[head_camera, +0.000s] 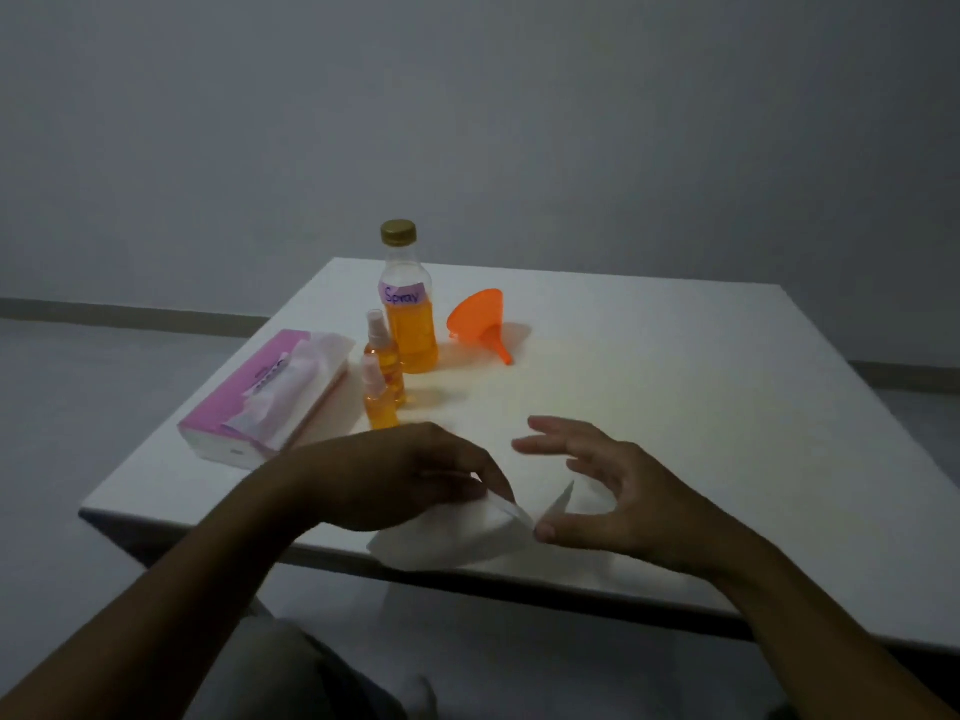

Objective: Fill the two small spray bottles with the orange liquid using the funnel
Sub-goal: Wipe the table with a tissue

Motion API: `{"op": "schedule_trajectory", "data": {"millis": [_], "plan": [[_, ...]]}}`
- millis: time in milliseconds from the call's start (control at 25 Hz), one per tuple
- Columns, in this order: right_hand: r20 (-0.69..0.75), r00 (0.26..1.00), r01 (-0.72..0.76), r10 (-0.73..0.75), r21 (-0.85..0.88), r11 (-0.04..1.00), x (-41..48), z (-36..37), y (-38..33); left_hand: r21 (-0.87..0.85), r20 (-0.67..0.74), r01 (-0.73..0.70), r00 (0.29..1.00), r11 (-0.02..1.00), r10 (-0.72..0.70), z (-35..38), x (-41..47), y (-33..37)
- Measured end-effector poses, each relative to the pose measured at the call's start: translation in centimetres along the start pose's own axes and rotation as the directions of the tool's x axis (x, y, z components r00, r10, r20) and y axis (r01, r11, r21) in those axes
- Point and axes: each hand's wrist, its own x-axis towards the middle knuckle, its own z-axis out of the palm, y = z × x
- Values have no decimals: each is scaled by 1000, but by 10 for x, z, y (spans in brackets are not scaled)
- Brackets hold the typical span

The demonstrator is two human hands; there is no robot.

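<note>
Left hand pinching a white tissue at the near table edge, fingers closed on its upper fold. Right hand just right of it, fingers spread and curled, thumb touching the tissue corner, not gripping. Both small spray bottles upright mid-left, one just behind the other, caps on, orange liquid inside. Big bottle right behind them, gold cap on, "Spray" label, orange liquid up to roughly the label. Funnel on its side just right of the big bottle, spout pointing near-right. Pink tissue box left of the spray bottles, tissue sticking out the top
</note>
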Motion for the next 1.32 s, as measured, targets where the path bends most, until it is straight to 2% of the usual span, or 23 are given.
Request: {"op": "schedule_trajectory", "data": {"millis": [80, 200, 360, 520, 600, 680, 760, 800, 840, 880, 920, 960, 1040, 1120, 1240, 1320], "plan": [[69, 995, -82, 78, 61, 995, -9, -15, 4, -85, 17, -50, 999, 995, 52, 8, 25, 3], [83, 979, -199, 185, 222, 954, -26, -38, 11, -213, -15, -4, 1000, 977, 1, 15, 62, 3], [-91, 932, -333, 352, 171, 927, -34, -53, 28, -531, -71, 49, 992, 846, -103, 33, 101, -7], [-187, 845, -431, 501, 318, 845, -25, -54, 39, -735, -210, 5, 949, 678, -235, 39, 123, -20], [-186, 829, -437, 528, 374, 818, -12, -41, 36, -762, -286, -14, 904, 647, -318, 33, 132, -29], [-162, 834, -441, 528, 379, 814, 3, -23, 33, -699, -377, 10, 844, 715, -381, 27, 138, -42], [-177, 846, -452, 502, 259, 853, 13, -8, 26, -570, -459, 73, 797, 818, -392, 27, 140, -50], [-225, 860, -450, 458, 89, 889, 17, -3, 25, -514, -489, 94, 784, 853, -382, 28, 140, -53], [-305, 877, -429, 371, -151, 890, 20, -1, 26, -478, -513, 92, 778, 874, -362, 28, 140, -55], [-394, 890, -384, 229, -377, 843, 22, 0, 27, -455, -530, 73, 779, 888, -335, 28, 140, -58], [-439, 895, -315, 77, -503, 805, 26, 1, 28, -432, -541, 47, 785, 901, -301, 28, 139, -60], [-430, 902, -232, -30, -544, 806, 30, 3, 30, -410, -544, 28, 794, 911, -270, 28, 138, -62], [-340, 928, -59, -150, -535, 843, 43, 11, 30, -389, -523, 21, 818, 921, -240, 27, 136, -68], [-191, 969, 25, -156, -555, 832, 55, 26, 28, -430, -500, 53, 817, 901, -286, 26, 133, -73], [-26, 995, 54, -92, -638, 768, 67, 48, 29, -494, -572, 40, 737, 869, -359, 24, 127, -77], [22, 998, 53, -50, -650, 758, 76, 55, 33, -494, -618, 27, 692, 869, -373, 26, 122, -77]]}}
